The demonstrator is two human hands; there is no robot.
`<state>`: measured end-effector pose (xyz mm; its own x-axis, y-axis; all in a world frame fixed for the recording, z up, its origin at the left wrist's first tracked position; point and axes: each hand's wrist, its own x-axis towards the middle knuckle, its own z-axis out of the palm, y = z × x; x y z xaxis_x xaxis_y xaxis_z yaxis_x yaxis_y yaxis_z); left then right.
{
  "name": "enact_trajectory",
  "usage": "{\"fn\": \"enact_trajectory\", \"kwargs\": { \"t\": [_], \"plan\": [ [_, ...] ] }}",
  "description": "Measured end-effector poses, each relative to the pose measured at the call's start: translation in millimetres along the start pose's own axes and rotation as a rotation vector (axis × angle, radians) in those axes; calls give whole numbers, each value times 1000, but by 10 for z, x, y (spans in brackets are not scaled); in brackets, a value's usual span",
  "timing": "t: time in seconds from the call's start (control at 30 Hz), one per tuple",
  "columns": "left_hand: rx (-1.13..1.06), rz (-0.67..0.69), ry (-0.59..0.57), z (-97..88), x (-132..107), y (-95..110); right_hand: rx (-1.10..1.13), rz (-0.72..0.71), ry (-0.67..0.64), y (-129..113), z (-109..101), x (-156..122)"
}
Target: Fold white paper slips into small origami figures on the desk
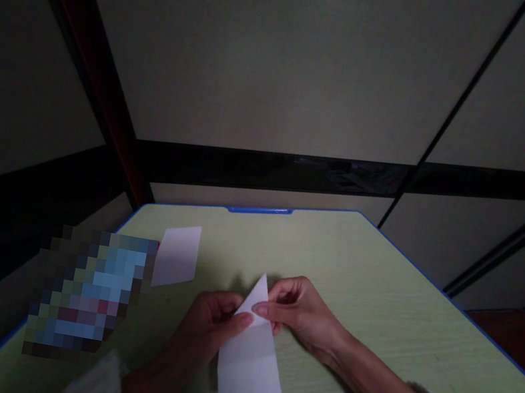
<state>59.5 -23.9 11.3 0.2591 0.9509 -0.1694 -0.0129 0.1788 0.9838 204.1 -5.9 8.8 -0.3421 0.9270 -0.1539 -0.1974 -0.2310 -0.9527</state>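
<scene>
A white sheet of paper [249, 370] is held between both hands above the middle of the table. Its far end is folded to a point, and a faint crease crosses its lower part. My left hand [207, 322] pinches the left edge, with the thumb on top of the paper and the fingers curled beneath. From the right side, my right hand [296, 307] grips the paper just below the pointed tip, its thumb lying across the folded part. The fingers under the paper are partly hidden.
Another white piece of paper [177, 256] lies flat at the left of the light green table [353, 287], which has a blue edge. Beside it is a pixelated, unrecognisable item [96, 292]. Cabinet panels [277, 57] stand behind the table's far edge.
</scene>
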Motion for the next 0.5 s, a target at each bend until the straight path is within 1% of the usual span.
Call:
{"fn": "enact_trajectory", "kwargs": {
  "t": [0.03, 0.1, 0.17, 0.2, 0.3, 0.37, 0.5],
  "plan": [
    [-10, 3, 12, -3, 11, -1, -45, -5, 13, -6, 8, -5],
    [-30, 72, 36, -13, 37, -3, -123, 12, 14, -20, 31, -25],
    [-33, 123, 129, -23, 56, -2, -181, 45, -23, -26, 60, -50],
    [3, 151, 148, -26, 59, 1, -201, 65, -46, -26, 74, -62],
    [108, 215, 114, -24, 39, 19, -229, 116, -96, -16, 103, -88],
    [141, 219, 101, -20, 18, 32, -233, 123, -105, -7, 109, -95],
    [170, 212, 120, -28, -3, 41, -236, 121, -103, 11, 107, -95]
  ]
}}
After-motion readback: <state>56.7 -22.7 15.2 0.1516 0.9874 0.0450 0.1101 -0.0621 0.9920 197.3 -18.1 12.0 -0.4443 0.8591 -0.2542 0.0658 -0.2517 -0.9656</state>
